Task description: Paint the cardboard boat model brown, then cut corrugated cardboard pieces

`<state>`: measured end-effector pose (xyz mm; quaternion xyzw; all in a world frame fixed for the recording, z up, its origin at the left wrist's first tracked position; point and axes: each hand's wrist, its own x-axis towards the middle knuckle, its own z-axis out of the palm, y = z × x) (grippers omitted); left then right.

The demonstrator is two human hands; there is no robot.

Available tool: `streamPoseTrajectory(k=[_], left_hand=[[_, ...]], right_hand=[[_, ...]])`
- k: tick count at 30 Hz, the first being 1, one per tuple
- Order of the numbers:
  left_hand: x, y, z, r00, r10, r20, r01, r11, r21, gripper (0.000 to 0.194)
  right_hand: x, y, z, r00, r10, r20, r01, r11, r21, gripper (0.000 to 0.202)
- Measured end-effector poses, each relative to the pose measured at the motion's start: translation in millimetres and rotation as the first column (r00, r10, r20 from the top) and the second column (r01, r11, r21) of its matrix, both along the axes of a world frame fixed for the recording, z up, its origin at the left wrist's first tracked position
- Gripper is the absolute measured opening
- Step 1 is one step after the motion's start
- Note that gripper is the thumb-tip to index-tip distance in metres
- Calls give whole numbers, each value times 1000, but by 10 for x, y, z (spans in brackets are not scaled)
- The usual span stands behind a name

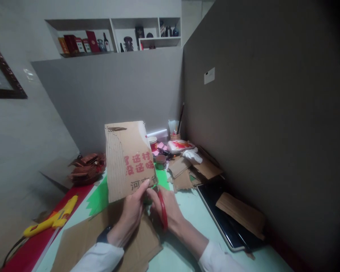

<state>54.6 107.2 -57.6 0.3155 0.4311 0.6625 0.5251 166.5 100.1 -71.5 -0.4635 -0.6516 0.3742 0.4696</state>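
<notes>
A printed cardboard piece (130,151) with red and black characters stands upright above the table, its left part stripped to ridges. My left hand (133,209) is closed on its lower edge, thumb on the front. My right hand (166,206) is closed round the red-handled scissors (162,209), close beside my left hand. The blades are mostly hidden, near the cardboard's lower right corner. Beneath my hands lies a larger brown cardboard sheet (82,236), and a green sheet (99,196) shows behind it.
A yellow glue gun (55,219) lies at the left on a red surface (22,255). A dark tablet (215,211) bearing a cardboard strip (240,213) is at the right. Cardboard scraps (183,177), a small jar (160,162) and a brush holder (175,136) stand or lie farther back, before grey partitions.
</notes>
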Motion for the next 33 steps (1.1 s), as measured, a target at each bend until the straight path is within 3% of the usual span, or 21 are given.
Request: streamPoseTrajectory(k=[4, 8, 19, 23, 33], left_hand=[[-14, -113, -19, 997, -68, -34, 65, 996, -64, 21], [-38, -192, -14, 991, -118, -62, 112, 989, -97, 33], [-45, -165, -9, 995, -94, -21, 92, 993, -73, 35], [-40, -203, 10, 994, -98, -38, 95, 992, -85, 38], [-88, -275, -75, 993, -72, -92, 62, 992, -110, 41]], right_hand=[[29, -8, -26, 1000, 16, -12, -16, 1000, 0, 40], [18, -30, -50, 999, 41, -3, -41, 999, 13, 43], [-70, 55, -105, 998, -25, 49, 24, 999, 31, 42], [-31, 5, -57, 1000, 14, 15, -14, 1000, 17, 47], [35, -96, 72, 998, 48, -41, -48, 999, -15, 34]])
